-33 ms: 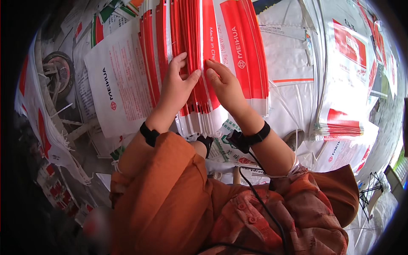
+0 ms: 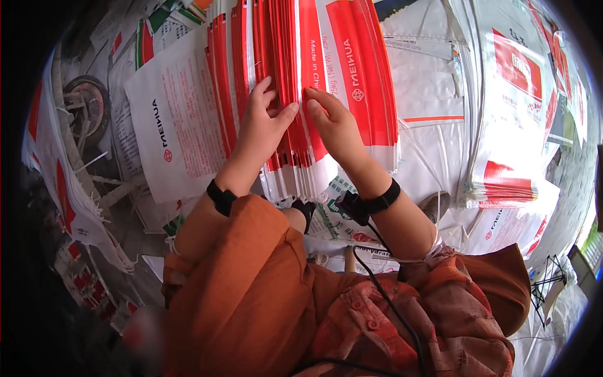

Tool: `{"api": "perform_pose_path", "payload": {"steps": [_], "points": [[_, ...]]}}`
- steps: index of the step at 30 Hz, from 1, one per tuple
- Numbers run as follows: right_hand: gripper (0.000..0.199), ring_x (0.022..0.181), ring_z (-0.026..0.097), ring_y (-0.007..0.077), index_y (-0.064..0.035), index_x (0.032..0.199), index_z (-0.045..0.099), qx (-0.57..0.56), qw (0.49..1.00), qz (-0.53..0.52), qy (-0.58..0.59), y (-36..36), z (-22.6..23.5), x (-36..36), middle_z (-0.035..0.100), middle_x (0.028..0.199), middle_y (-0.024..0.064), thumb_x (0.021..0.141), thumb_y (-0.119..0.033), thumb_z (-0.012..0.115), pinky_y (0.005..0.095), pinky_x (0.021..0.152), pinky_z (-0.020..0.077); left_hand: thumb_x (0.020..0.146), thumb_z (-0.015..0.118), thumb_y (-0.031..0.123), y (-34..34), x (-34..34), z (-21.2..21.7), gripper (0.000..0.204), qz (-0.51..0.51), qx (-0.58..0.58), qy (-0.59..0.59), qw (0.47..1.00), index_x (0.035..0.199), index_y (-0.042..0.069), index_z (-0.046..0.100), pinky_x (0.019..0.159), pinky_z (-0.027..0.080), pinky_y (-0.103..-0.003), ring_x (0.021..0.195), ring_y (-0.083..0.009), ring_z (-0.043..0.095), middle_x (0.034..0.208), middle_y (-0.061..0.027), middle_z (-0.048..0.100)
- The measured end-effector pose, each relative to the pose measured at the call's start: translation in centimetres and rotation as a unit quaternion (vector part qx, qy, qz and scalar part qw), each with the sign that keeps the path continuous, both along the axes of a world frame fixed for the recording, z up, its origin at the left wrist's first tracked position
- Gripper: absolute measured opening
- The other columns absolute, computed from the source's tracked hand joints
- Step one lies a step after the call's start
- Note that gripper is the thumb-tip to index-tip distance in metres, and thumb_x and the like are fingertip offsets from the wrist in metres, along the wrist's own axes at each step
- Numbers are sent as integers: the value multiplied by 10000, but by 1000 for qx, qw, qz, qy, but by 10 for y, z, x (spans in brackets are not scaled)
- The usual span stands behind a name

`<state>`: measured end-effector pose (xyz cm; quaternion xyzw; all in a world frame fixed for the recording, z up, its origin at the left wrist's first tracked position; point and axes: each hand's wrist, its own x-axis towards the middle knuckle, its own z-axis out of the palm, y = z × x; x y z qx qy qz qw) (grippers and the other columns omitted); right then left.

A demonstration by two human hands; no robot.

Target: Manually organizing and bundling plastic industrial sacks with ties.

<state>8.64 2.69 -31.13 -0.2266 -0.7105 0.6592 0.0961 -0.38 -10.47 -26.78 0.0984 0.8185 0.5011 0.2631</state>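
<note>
Before me lies a fanned stack of red and white printed woven bags (image 2: 361, 81), their folded edges overlapping in a row. My left hand (image 2: 267, 125) rests on the red edges, fingers spread and thumb pointing right. Close by on the right, my right hand (image 2: 333, 129) touches the same stack, fingers stretched forward and thumb apart from them. Between the two hands run several narrow bag edges. The undersides of both hands are hidden. A mostly white bag (image 2: 182, 119) with red and black print sticks out on the stack's left.
More bags (image 2: 509, 125) are piled at the right, with a red-edged bundle (image 2: 502, 185) below. A wheel (image 2: 88, 110) on a metal frame stands at the left, near hanging white bags (image 2: 69, 201). A black cable (image 2: 392, 292) runs down over my clothing from my right wrist.
</note>
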Motion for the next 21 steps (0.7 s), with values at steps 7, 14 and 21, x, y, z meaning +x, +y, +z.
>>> {"api": "perform_pose_path", "payload": {"steps": [7, 14, 21], "points": [[372, 1057, 664, 334, -18, 1116, 705, 44, 996, 1, -80, 17, 8, -10, 684, 1131, 188, 925, -336, 682, 412, 911, 522, 978, 650, 82, 1, -1, 0, 547, -2, 106, -190, 976, 1428, -93, 393, 973, 510, -290, 1155, -178, 615, 1301, -181, 615], [437, 1005, 681, 321, -8, 1088, 687, 103, 987, 27, -117, 23, 11, -18, 683, 1102, 199, 848, -368, 748, 413, 870, 547, 975, 650, 88, 3, 3, -6, 516, 29, 134, -215, 967, 1402, -95, 426, 967, 515, -288, 1135, -167, 626, 1284, -171, 628], [341, 952, 698, 359, -37, 1189, 623, 107, 987, -87, -81, 15, 12, -15, 675, 1157, 217, 904, -217, 669, 420, 822, 561, 949, 706, 135, 7, 3, -3, 587, 28, 78, -197, 977, 1403, -103, 420, 987, 490, -295, 1158, -177, 605, 1293, -166, 600]]}}
